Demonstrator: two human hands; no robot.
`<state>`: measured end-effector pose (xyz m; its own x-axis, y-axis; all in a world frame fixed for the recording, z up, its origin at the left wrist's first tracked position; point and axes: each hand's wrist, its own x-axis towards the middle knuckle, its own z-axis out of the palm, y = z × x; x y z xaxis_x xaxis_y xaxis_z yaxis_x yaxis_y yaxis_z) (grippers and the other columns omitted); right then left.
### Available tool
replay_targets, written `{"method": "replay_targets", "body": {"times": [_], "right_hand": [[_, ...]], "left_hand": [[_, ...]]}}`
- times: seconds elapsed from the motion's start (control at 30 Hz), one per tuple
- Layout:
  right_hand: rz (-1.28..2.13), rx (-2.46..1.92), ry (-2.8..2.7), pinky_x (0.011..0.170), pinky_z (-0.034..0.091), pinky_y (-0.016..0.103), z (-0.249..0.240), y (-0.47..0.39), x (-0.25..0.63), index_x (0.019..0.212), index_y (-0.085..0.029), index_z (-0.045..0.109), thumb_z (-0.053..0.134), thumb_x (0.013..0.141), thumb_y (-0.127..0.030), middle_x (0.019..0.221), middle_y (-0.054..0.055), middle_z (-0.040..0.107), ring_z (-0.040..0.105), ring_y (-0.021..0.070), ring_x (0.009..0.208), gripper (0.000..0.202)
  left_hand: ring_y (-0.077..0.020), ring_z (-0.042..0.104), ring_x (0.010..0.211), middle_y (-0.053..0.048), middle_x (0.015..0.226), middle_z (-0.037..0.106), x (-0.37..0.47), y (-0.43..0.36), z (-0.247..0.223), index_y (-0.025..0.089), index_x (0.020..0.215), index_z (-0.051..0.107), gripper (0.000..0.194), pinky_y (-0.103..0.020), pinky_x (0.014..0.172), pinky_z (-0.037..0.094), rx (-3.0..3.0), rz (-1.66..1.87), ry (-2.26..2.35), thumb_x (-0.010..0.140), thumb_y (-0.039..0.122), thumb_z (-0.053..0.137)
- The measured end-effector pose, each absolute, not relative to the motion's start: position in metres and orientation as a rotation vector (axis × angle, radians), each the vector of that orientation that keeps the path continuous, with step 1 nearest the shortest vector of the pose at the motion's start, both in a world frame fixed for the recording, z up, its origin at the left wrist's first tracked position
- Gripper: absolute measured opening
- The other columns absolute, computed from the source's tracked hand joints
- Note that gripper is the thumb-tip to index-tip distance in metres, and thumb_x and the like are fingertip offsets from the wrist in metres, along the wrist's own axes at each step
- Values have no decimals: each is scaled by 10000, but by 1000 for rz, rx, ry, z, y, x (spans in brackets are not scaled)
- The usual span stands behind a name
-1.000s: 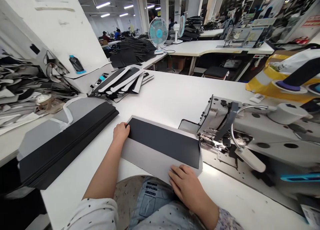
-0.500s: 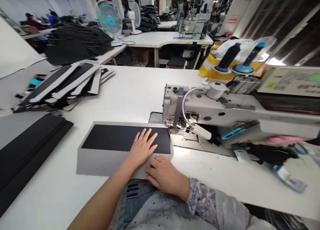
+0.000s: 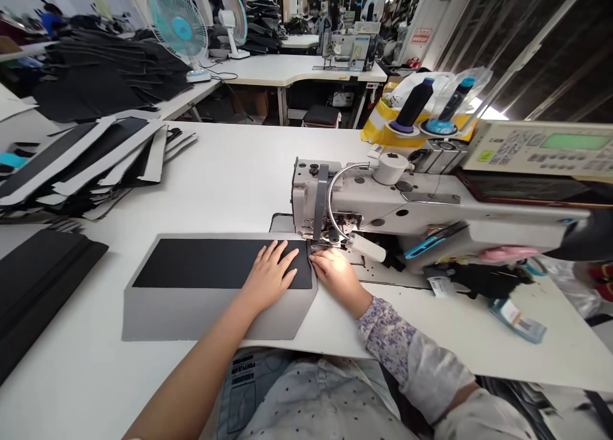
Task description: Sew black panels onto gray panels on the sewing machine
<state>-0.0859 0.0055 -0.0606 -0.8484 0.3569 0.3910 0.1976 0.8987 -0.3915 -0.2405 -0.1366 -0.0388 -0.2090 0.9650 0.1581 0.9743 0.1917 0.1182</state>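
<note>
A long black fabric panel [image 3: 196,264] lies on a larger grey piece of sheet material [image 3: 191,315], whose right front corner is cut at a slant. My left hand [image 3: 268,277] rests flat on the black panel near its right end, fingers spread. At the right edge of the layered piece, my right hand [image 3: 338,274] has its thumb and fingers closed on the edge, just in front of the presser foot. The sewing machine [image 3: 373,200] stands right behind it, and its small lamp [image 3: 366,247] lights the right hand. The needle tip is hard to make out.
Black and light-edged strips [image 3: 96,162] are heaped at the left, with a folded black piece [image 3: 43,287] nearer me. Thread cones [image 3: 414,105] stand behind the machine. A blue packet [image 3: 517,320] lies on the right of the white table [image 3: 230,172]. Fans [image 3: 177,28] stand farther back.
My right hand has moved from the front edge of the grey piece up to its right edge by the presser foot. The left hand stays flat on the panel. The view has shifted right.
</note>
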Motion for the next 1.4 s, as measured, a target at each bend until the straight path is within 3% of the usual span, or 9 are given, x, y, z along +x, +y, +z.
{"method": "replay_targets", "body": {"times": [0.13,0.27,0.47,0.63,0.87,1.17,1.4], "right_hand": [[540,-369,-2549,861,491,348,-61,6,-83,1002,-172,697,463,956,-209,976,96,708,611,192,904,241],[567,-376,-2513,865,487,334,-64,9,-83,964,-176,694,472,955,-202,949,86,708,624,176,902,224],[460,-416,-2592,831,478,291,-59,9,-84,1018,-195,701,504,949,-210,972,77,701,624,166,880,209],[384,-505,-2672,796,467,277,-63,9,-90,1054,-212,696,472,962,-235,969,67,682,608,172,857,244],[274,-651,-2772,687,453,260,-70,9,-99,1247,-192,597,435,956,-227,931,76,646,600,168,766,335],[395,-691,-2601,801,465,305,-64,10,-93,1061,-158,683,452,961,-267,899,87,665,611,199,826,274],[387,-793,-2555,811,448,298,-55,7,-101,945,-167,709,523,931,-295,846,80,680,614,200,810,226]], "left_hand": [[-229,505,1084,-84,1161,571,-235,-113,-34,316,1336,520,487,-417,1004,397,-2060,-348,-2301,890,149,417],[-215,490,955,-68,1044,571,-229,-101,-35,335,1277,578,489,-381,891,424,-2068,-371,-2324,862,119,436],[-207,481,983,-51,1082,572,-243,-105,-44,360,1220,615,493,-376,888,412,-2087,-468,-2362,857,96,413],[-206,505,1008,-68,1068,586,-260,-94,-51,243,1079,646,327,-369,921,412,-1986,-591,-2390,909,151,383],[-237,534,961,-96,977,607,-274,-72,-47,192,937,641,256,-382,888,429,-1933,-445,-2369,892,134,396],[-219,510,1105,-65,1186,590,-247,-116,-49,238,1158,598,298,-381,992,389,-1907,-481,-2308,943,221,393],[-258,526,1028,-100,1110,588,-239,-123,-45,209,1134,601,279,-399,906,415,-1659,-355,-2433,904,270,456]]}}
